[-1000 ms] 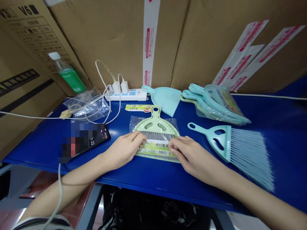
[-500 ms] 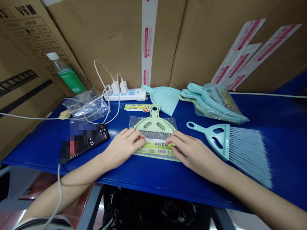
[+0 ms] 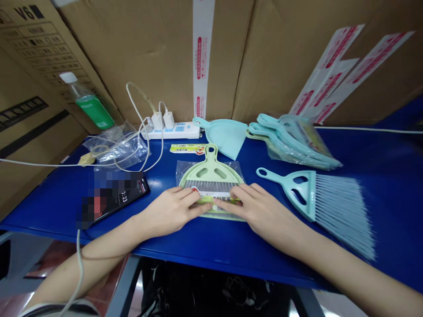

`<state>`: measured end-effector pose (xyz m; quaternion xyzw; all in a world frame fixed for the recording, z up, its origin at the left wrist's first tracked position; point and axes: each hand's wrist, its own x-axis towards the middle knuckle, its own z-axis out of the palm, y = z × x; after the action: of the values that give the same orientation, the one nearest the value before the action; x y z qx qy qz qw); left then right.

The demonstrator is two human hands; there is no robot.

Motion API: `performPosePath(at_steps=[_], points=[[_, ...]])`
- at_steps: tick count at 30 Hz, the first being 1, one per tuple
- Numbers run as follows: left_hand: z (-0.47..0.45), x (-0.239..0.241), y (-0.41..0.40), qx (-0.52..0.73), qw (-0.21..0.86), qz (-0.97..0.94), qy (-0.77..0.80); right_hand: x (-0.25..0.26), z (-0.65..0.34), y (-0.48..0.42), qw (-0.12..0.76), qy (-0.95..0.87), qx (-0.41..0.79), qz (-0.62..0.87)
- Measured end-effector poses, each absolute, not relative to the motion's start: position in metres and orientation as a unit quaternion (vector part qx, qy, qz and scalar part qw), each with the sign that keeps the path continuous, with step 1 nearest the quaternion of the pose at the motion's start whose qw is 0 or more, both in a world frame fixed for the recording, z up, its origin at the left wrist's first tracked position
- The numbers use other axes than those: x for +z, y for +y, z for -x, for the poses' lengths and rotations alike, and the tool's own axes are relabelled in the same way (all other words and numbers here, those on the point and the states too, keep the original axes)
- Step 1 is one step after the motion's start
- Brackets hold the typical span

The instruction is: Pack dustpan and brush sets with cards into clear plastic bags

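Observation:
In front of me on the blue table lies a pale green dustpan and brush set [image 3: 214,169], with grey bristles, in a clear plastic bag, handle pointing away. A printed yellow-green and white card [image 3: 220,198] lies across the bristles. My left hand [image 3: 173,209] grips the card's left side, its fingers curled and thumb stretched along the card. At the right end, my right hand [image 3: 257,202] grips the same card with bent fingers. The two hands' tips nearly meet at its middle. A light blue brush [image 3: 300,189] with splayed bristles lies to the right.
Behind the set are a light blue dustpan [image 3: 226,134] and another card [image 3: 187,148]. Bagged dustpan sets [image 3: 294,141] lie at back right. On the left are a phone [image 3: 119,198], crumpled plastic [image 3: 125,147], a power strip [image 3: 185,130] with cables, and a bottle [image 3: 92,108]. Cardboard boxes [image 3: 158,53] stand behind.
My fingertips have come together towards the card's middle, covering more of it. The card's lower part looks folded or tilted. The set itself has hardly moved.

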<state>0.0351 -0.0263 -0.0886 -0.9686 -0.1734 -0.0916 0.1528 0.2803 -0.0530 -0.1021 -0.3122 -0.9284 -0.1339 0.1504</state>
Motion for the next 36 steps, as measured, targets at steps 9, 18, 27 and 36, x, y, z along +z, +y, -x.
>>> performPosePath(at_steps=[9, 18, 27, 36], points=[[-0.037, -0.089, -0.028, -0.11, 0.101, 0.961, -0.232, -0.105, -0.283, -0.051, 0.14, -0.933, -0.154, 0.294], [-0.03, -0.085, -0.025, -0.116, 0.071, 0.953, -0.271, -0.097, -0.295, -0.046, 0.143, -0.945, -0.071, 0.287], [-0.024, -0.082, -0.024, -0.122, 0.062, 0.948, -0.287, -0.091, -0.3, -0.045, 0.159, -0.937, 0.064, 0.304], [-0.021, -0.075, -0.024, -0.083, 0.042, 0.944, -0.316, -0.084, -0.305, -0.044, 0.158, -0.934, 0.077, 0.313]])
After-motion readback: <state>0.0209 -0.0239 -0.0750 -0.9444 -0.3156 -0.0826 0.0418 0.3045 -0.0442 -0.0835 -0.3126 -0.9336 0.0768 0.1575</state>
